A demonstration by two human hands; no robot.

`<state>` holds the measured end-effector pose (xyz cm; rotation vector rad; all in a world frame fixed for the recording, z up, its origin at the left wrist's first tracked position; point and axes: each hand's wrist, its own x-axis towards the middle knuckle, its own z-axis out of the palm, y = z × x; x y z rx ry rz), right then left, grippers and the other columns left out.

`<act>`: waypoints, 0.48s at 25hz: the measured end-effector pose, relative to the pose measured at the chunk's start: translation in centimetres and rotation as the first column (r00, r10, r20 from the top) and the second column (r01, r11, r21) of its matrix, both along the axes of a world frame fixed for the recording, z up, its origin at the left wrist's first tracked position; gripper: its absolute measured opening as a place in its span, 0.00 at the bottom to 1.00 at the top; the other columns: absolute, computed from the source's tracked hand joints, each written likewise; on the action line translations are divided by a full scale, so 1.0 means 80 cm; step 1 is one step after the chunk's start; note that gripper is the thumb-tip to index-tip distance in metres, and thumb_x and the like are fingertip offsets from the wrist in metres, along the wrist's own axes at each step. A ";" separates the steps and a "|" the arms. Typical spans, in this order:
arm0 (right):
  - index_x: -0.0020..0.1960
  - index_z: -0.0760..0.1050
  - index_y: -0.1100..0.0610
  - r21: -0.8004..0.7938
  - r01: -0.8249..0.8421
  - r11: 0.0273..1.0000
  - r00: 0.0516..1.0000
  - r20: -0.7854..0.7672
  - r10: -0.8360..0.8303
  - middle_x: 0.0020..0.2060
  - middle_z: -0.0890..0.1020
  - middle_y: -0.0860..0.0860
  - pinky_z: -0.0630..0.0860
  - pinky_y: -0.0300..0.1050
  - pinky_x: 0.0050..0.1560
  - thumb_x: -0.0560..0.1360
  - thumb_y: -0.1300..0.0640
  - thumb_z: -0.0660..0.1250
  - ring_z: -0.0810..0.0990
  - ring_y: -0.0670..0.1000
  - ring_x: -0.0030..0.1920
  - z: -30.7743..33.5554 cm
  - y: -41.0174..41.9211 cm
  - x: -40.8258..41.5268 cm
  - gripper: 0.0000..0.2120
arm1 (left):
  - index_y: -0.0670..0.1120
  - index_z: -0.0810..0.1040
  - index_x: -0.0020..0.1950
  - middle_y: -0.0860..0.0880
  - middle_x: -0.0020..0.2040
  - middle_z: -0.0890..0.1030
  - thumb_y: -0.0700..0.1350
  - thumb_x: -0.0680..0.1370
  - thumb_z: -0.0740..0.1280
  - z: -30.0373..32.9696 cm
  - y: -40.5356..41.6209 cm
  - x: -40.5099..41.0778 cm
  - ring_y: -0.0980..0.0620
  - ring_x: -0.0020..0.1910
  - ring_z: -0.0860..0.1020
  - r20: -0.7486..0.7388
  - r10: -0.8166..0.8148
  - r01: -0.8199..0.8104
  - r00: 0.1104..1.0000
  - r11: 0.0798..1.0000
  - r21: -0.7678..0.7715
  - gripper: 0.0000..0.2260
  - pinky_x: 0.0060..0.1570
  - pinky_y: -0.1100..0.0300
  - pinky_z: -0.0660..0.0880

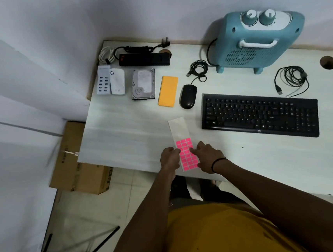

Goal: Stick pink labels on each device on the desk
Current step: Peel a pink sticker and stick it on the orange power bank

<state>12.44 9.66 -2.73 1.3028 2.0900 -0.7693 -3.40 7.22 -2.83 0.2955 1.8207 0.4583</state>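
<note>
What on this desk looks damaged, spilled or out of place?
Nothing looks damaged or spilled. The only slight oddity is the label sheet: it lies askew near the desk front edge, its upper part already bare of pink labels. The devices sit in an orderly row.

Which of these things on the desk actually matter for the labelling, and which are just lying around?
Part of the job: label sheet, left hand, right hand, keyboard, mouse, hard drive, yellow power bank, white hub, white adapter, power strip, blue heater.

Just lying about: cardboard box, loose black cable.
</note>
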 end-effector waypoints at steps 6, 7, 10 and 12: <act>0.79 0.55 0.46 -0.022 0.013 1.000 1.000 -0.003 -0.013 0.68 0.65 0.54 0.76 0.55 0.56 0.78 0.52 0.67 0.68 0.58 0.65 -0.004 -0.004 -0.002 0.34 | 0.43 0.83 0.59 0.45 0.57 0.85 0.47 0.79 0.69 -0.007 0.003 0.006 0.48 0.48 0.81 -0.009 -0.028 0.028 1.000 1.000 -0.013 0.11 0.48 0.55 0.78; 0.79 0.56 0.46 -0.033 0.036 0.999 0.999 -0.022 -0.037 0.68 0.65 0.53 0.75 0.54 0.58 0.78 0.52 0.67 0.68 0.58 0.66 -0.004 -0.004 -0.003 0.33 | 0.43 0.83 0.61 0.47 0.56 0.85 0.47 0.80 0.70 -0.006 0.003 0.009 0.49 0.48 0.81 -0.072 -0.083 0.084 0.994 0.996 0.014 0.12 0.50 0.56 0.77; 0.74 0.69 0.51 -0.017 0.294 0.956 0.924 -0.250 -0.288 0.64 0.73 0.53 0.75 0.52 0.61 0.78 0.54 0.68 0.75 0.55 0.62 0.001 -0.006 -0.003 0.25 | 0.44 0.84 0.60 0.47 0.55 0.86 0.45 0.79 0.71 0.000 -0.001 0.017 0.53 0.44 0.81 -0.141 -0.023 0.041 0.990 0.991 0.124 0.11 0.49 0.59 0.77; 0.64 0.78 0.57 0.099 0.523 0.847 0.763 -0.498 -0.413 0.54 0.82 0.55 0.79 0.50 0.57 0.77 0.57 0.70 0.82 0.53 0.51 0.013 -0.007 0.001 0.16 | 0.48 0.85 0.53 0.46 0.52 0.87 0.44 0.77 0.74 0.003 -0.002 0.021 0.50 0.46 0.84 -0.050 0.088 -0.077 0.995 0.981 0.177 0.06 0.52 0.53 0.81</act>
